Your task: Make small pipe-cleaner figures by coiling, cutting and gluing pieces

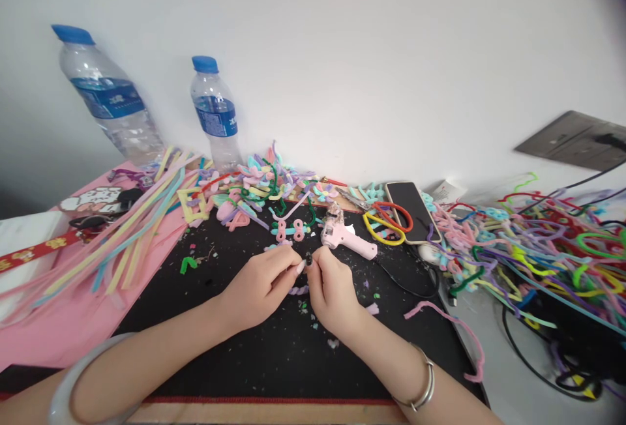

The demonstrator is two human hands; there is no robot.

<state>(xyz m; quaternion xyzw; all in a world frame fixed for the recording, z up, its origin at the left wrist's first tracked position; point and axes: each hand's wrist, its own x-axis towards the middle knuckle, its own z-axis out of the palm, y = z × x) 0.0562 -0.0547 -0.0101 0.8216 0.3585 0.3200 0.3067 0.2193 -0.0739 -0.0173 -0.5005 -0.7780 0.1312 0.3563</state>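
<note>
Both of my hands meet over the middle of the black mat point(220, 366). My left hand point(267, 285) is closed, its thumb and fingertips pinched beside a small dark piece point(308, 260). From the other side my right hand point(335, 291) is closed too, fingertips against the same piece; the exact grip is too small to tell. A purple twisted strip point(299, 291) shows partly between the hands. Just beyond them lie pink shapes like figure eights point(298, 229). The pink glue gun point(349, 241) rests right of my right hand.
Scissors point(388, 223) and a phone point(413, 212) lie at the back right. Fuzzy stems point(548, 236) pile up at right, more strips point(147, 216) at left on a pink sheet point(39, 347). Two water bottles point(215, 115) point(112, 102) stand by the wall. A cable point(408, 291) crosses the mat.
</note>
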